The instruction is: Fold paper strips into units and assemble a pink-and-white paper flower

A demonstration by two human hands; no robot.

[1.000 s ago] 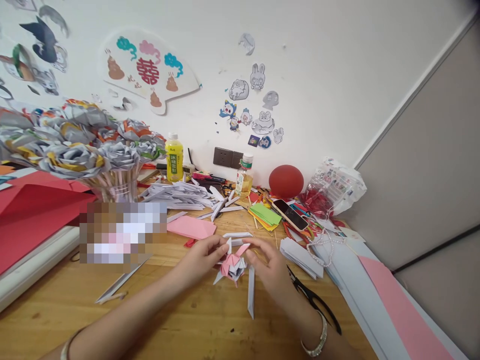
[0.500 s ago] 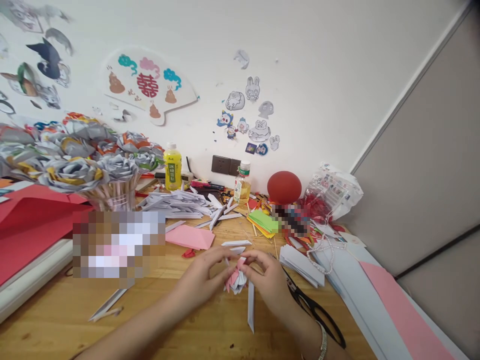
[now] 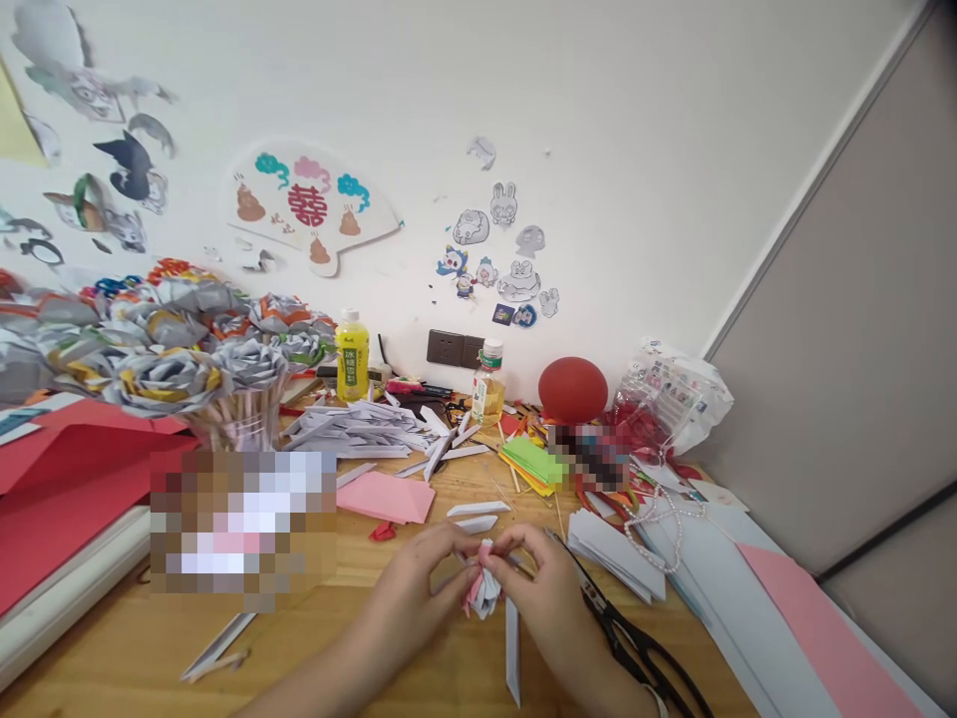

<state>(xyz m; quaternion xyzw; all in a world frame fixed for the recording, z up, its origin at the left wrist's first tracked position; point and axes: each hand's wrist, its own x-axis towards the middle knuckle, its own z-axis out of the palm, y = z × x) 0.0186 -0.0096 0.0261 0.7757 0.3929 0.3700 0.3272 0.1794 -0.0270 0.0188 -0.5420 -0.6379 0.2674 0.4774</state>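
A small pink and white folded-paper piece (image 3: 484,596) is pinched between both hands near the front middle of the table. My left hand (image 3: 430,588) grips its left side with thumb and fingers. On its right side, my right hand (image 3: 542,588) holds it the same way, and the fingertips of both hands nearly meet at its top. A folded white strip (image 3: 512,653) lies just below my right hand. Two more white strips (image 3: 477,524) rest behind the hands. Black scissors (image 3: 635,638) lie to the right, partly behind my right wrist.
Paper flowers (image 3: 168,379) in a clear holder stand at the left, beside red paper (image 3: 82,459). Further back are a pile of white strips (image 3: 359,429), a yellow bottle (image 3: 351,357), a second bottle (image 3: 488,384) and a red balloon (image 3: 573,390). White sheets (image 3: 617,553) lie at the right.
The whole view has shifted, so things appear lower in the picture. Both hands still hold the paper piece, with their fingers slightly rearranged at its top.
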